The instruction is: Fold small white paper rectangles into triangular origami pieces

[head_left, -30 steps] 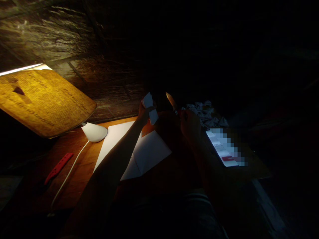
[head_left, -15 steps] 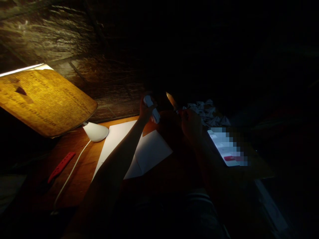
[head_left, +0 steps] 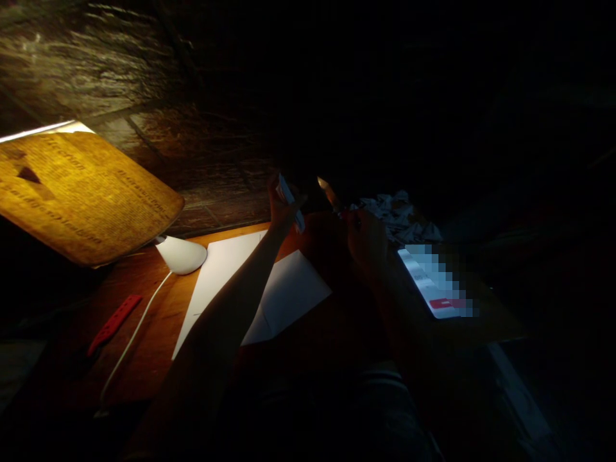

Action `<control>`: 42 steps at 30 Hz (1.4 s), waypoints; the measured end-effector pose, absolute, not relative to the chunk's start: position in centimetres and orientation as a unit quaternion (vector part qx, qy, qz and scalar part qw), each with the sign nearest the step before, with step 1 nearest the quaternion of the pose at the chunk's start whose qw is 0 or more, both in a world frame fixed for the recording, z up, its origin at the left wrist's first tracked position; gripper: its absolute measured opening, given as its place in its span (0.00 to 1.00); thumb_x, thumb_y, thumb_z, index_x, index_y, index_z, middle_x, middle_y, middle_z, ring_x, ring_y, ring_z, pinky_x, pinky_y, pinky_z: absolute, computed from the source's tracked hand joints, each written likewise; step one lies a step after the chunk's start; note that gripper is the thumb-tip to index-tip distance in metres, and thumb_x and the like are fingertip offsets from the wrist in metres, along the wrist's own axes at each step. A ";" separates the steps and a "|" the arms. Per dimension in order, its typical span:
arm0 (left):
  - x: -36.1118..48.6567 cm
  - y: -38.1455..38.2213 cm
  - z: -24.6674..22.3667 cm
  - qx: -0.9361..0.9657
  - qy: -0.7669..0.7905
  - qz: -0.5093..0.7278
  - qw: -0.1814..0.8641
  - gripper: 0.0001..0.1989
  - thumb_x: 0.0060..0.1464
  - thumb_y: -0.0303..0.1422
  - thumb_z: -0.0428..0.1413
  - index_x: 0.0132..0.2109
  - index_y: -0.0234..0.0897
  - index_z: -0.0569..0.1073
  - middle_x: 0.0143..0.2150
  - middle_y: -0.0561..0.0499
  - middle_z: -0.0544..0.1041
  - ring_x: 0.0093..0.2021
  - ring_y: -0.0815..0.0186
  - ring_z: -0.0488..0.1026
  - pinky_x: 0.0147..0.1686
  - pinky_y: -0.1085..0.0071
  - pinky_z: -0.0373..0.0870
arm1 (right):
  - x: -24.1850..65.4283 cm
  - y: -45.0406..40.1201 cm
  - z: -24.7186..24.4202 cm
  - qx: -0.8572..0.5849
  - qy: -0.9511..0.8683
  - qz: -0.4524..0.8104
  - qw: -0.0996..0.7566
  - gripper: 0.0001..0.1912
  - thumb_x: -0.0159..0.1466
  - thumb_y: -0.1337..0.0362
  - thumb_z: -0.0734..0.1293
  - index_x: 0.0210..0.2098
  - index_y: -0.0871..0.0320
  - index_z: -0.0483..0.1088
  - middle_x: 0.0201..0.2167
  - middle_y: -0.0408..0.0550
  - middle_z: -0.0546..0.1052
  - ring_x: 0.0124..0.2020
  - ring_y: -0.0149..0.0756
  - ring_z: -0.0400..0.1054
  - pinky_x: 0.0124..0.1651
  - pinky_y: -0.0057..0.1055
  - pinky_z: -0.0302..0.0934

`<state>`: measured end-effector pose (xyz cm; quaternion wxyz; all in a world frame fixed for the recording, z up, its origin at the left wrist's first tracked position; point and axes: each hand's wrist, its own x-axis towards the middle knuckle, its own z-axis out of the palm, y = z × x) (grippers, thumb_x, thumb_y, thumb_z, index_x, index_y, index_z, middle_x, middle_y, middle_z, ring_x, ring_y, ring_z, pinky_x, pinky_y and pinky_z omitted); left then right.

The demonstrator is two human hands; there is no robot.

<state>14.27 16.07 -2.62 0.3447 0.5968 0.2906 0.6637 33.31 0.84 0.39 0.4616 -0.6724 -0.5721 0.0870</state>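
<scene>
Since a heap of paper bits [head_left: 402, 221] is already made, I'd call it partway, with white sheets [head_left: 293, 295] left on the table [head_left: 154, 308]. The paper piece [head_left: 285, 188] looks narrow, pale, folded, tilted, pinched in the left hand [head_left: 279, 213] near the wall [head_left: 226, 173]; right-hand [head_left: 366, 240] fingers curl round a knife [head_left: 328, 192], I think.

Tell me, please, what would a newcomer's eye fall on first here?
First, the glowing yellow lampshade with newspaper-like print, at the far left. Next, the bright phone on the right, against the dark. Between them, the left hand holds a small white paper near the large white sheets.
</scene>
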 end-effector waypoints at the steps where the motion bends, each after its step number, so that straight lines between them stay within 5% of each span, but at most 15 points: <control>1: 14.2 16.0 -2.9 0.603 0.299 0.649 0.357 0.43 0.38 0.30 0.73 0.61 0.49 0.66 0.37 0.57 0.75 0.36 0.67 0.74 0.37 0.71 0.73 | 33.3 0.8 0.4 -0.671 -0.571 0.089 0.464 0.14 0.72 0.64 0.60 0.37 0.57 0.77 0.37 0.56 0.81 0.38 0.44 0.72 0.39 0.35 0.55; 9: 14.4 16.2 -2.5 0.573 0.349 0.645 0.365 0.25 0.41 0.30 0.69 0.47 0.42 0.70 0.35 0.56 0.75 0.35 0.65 0.75 0.37 0.68 0.74 | 33.3 0.7 0.6 -0.674 -0.571 0.097 0.459 0.15 0.73 0.64 0.60 0.37 0.58 0.78 0.37 0.56 0.82 0.38 0.43 0.72 0.39 0.35 0.55; 25: 13.9 17.1 -2.0 0.570 0.349 0.642 0.375 0.29 0.52 0.44 0.68 0.56 0.47 0.66 0.37 0.51 0.77 0.36 0.60 0.78 0.40 0.61 0.77 | 33.3 0.8 0.6 -0.675 -0.574 0.097 0.453 0.15 0.73 0.64 0.60 0.38 0.58 0.78 0.38 0.56 0.82 0.39 0.44 0.73 0.40 0.35 0.57; 33: 11.8 19.8 0.3 0.615 0.389 0.480 0.491 0.18 0.40 0.26 0.69 0.41 0.38 0.75 0.34 0.46 0.80 0.41 0.47 0.82 0.44 0.46 0.80 | 33.6 0.8 0.4 -0.673 -0.562 0.078 0.474 0.14 0.71 0.65 0.59 0.39 0.57 0.77 0.40 0.57 0.82 0.41 0.46 0.73 0.42 0.36 0.59; 42: 10.9 21.7 0.4 0.727 0.407 0.449 0.323 0.19 0.30 0.20 0.71 0.35 0.37 0.80 0.31 0.46 0.79 0.34 0.52 0.79 0.39 0.53 0.78 | 33.8 0.9 0.6 -0.686 -0.536 0.067 0.487 0.16 0.72 0.65 0.57 0.41 0.57 0.77 0.40 0.57 0.82 0.42 0.47 0.73 0.44 0.38 0.60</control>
